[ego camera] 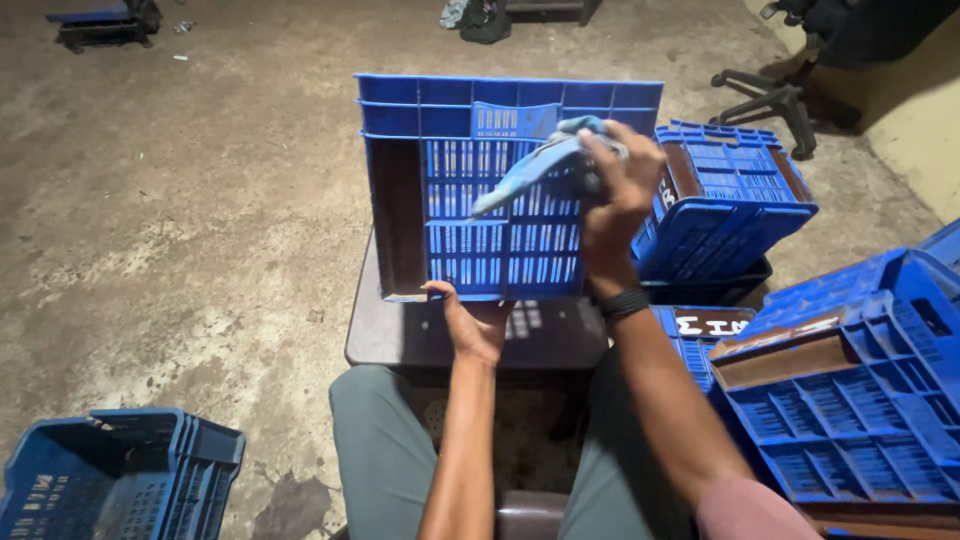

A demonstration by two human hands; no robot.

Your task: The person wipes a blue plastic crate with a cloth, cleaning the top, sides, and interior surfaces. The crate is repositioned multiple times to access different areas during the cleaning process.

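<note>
A blue plastic crate [470,180] lies on its side on a small dark table [400,335], its open side turned toward me. My left hand [475,322] grips the crate's lower front edge from below. My right hand [620,185] is closed on a light blue cloth [540,160], pressed against the slotted inner wall near the crate's top right. A black band sits on my right wrist.
Another blue crate [725,195] leans beside the table on the right. Several more lie stacked at the right edge [850,390]. One stands on the concrete floor at bottom left [110,475]. An office chair base [775,100] stands at the back right.
</note>
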